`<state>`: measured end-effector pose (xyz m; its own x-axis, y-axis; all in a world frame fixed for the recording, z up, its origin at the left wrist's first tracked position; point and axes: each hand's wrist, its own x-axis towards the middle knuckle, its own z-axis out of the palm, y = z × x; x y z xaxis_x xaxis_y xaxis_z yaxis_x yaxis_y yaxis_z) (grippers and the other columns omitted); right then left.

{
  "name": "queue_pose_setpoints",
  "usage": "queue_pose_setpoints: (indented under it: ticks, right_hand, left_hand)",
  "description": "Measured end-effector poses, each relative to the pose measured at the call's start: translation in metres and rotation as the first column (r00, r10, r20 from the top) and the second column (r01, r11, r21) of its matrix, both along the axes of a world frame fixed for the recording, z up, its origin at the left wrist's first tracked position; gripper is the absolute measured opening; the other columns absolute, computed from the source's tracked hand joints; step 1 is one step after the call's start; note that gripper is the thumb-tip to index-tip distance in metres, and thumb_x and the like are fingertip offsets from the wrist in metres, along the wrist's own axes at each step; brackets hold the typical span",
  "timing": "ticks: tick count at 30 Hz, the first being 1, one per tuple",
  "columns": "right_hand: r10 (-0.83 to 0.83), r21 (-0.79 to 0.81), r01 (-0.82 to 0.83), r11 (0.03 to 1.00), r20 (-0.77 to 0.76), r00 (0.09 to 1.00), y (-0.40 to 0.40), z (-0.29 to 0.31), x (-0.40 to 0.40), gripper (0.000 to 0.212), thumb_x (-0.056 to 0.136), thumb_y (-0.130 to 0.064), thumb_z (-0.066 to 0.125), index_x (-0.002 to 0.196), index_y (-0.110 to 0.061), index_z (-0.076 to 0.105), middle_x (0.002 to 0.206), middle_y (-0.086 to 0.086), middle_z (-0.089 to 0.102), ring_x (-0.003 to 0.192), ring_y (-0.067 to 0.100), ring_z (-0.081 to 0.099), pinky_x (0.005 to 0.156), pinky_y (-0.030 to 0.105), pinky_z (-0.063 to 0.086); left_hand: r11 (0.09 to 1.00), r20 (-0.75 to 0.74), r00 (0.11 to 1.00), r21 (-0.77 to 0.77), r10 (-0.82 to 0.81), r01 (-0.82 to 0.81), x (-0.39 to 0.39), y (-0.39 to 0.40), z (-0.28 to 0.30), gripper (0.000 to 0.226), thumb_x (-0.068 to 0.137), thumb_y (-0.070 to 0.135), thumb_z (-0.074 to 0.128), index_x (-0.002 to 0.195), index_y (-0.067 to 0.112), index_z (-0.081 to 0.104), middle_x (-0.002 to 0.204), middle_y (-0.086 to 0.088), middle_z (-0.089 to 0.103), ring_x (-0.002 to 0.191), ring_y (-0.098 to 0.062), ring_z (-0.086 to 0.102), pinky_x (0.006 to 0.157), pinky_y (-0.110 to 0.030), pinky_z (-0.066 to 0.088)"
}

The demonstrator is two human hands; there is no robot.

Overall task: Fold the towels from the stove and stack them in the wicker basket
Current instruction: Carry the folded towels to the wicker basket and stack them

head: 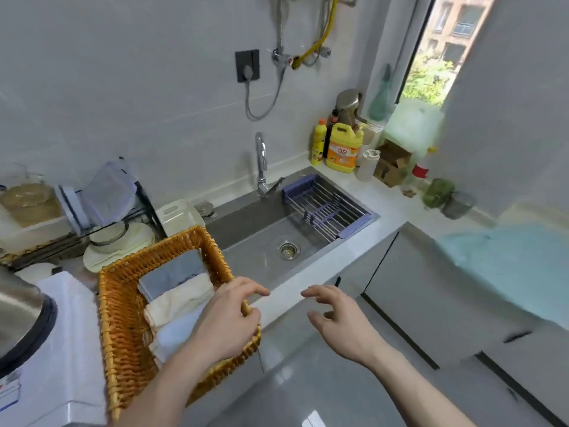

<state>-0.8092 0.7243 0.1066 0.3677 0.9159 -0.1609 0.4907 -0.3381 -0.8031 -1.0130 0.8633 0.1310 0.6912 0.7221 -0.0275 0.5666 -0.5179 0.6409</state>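
Head view. Left hand [229, 322] reaches over the near right corner of the wicker basket [123, 315], fingers loosely curled; whether they grip the rim or only touch it cannot be told. Right hand [334, 322] hovers just off the worktop's front edge [286, 298], fingers spread and relaxed, holding nothing. Folded towels in the basket: grey towel [172, 275] at the far end, cream towel [181, 298] in the middle, white towel [178, 331] nearest. Sink [255, 226] lies just beside the basket, on its right.
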Motion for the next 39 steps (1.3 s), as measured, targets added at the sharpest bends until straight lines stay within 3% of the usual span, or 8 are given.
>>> queue_pose_setpoints:
  ticks: [6,11,18,23,33,36,39]
  right_hand:
    - [-0.234,0.064,0.234,0.970,0.000,0.972,-0.118,0.026,0.081,0.035,0.094,-0.024,0.060,0.124,-0.043,0.060,0.133,-0.029,0.051,0.124,-0.008,0.050,0.099,0.022,0.049]
    - [-0.385,0.075,0.384,0.920,-0.006,0.923,-0.228,0.035,0.148,0.035,0.097,-0.025,0.061,0.124,-0.046,0.058,0.131,-0.034,0.050,0.122,-0.016,0.047,0.100,0.019,0.048]
    - [-0.568,0.073,0.566,0.821,0.010,0.823,-0.364,0.037,0.215,0.037,0.095,-0.027,0.064,0.126,-0.046,0.056,0.131,-0.029,0.051,0.124,-0.008,0.050,0.102,0.021,0.047]
    - [-0.700,0.095,0.697,0.711,-0.003,0.714,-0.447,0.039,0.248,0.039,0.094,-0.027,0.067,0.126,-0.046,0.057,0.130,-0.031,0.053,0.122,-0.011,0.051,0.102,0.020,0.046]
    - [-0.895,0.100,0.890,0.444,0.011,0.445,-0.564,0.037,0.321,0.040,0.093,-0.025,0.069,0.125,-0.046,0.057,0.130,-0.031,0.051,0.119,-0.008,0.054,0.092,0.011,0.047]
    - [-0.926,0.090,0.922,0.377,0.014,0.377,-0.587,0.041,0.354,0.039,0.093,-0.023,0.069,0.126,-0.043,0.058,0.132,-0.027,0.051,0.120,-0.006,0.054,0.094,0.019,0.051]
    - [-0.943,0.091,0.938,0.333,0.027,0.332,-0.606,0.045,0.388,0.039,0.093,-0.024,0.069,0.123,-0.046,0.057,0.131,-0.030,0.051,0.120,-0.009,0.053,0.095,0.021,0.051]
  left_hand:
    - [0.979,0.075,0.977,-0.012,-0.202,0.203,0.115,-0.068,0.017,0.036,0.088,0.017,0.060,0.108,0.046,0.064,0.122,0.032,0.052,0.119,0.002,0.048,0.102,-0.029,0.042]
    - [0.930,0.113,0.925,-0.014,-0.363,0.366,0.206,-0.154,0.022,0.041,0.082,0.013,0.063,0.107,0.045,0.066,0.118,0.034,0.052,0.115,0.006,0.048,0.098,-0.024,0.042]
    - [0.826,0.113,0.822,-0.014,-0.558,0.563,0.308,-0.267,0.014,0.037,0.079,0.019,0.061,0.109,0.042,0.066,0.117,0.030,0.054,0.115,0.007,0.050,0.095,-0.019,0.042]
    - [0.704,0.073,0.702,-0.009,-0.708,0.711,0.377,-0.327,0.018,0.037,0.080,0.029,0.058,0.113,0.046,0.062,0.119,0.033,0.049,0.108,0.002,0.054,0.093,-0.023,0.045]
    - [0.463,0.076,0.461,0.009,-0.884,0.886,0.544,-0.429,0.017,0.039,0.082,0.023,0.063,0.115,0.043,0.062,0.124,0.029,0.049,0.117,0.005,0.050,0.100,-0.020,0.042]
    - [0.408,0.068,0.406,0.013,-0.911,0.913,0.591,-0.454,0.019,0.039,0.083,0.024,0.062,0.117,0.043,0.061,0.124,0.029,0.047,0.114,0.005,0.050,0.096,-0.016,0.040]
    - [0.359,0.042,0.359,-0.013,-0.932,0.933,0.636,-0.468,0.023,0.040,0.082,0.031,0.058,0.120,0.044,0.059,0.126,0.032,0.044,0.115,0.005,0.050,0.098,-0.022,0.044]
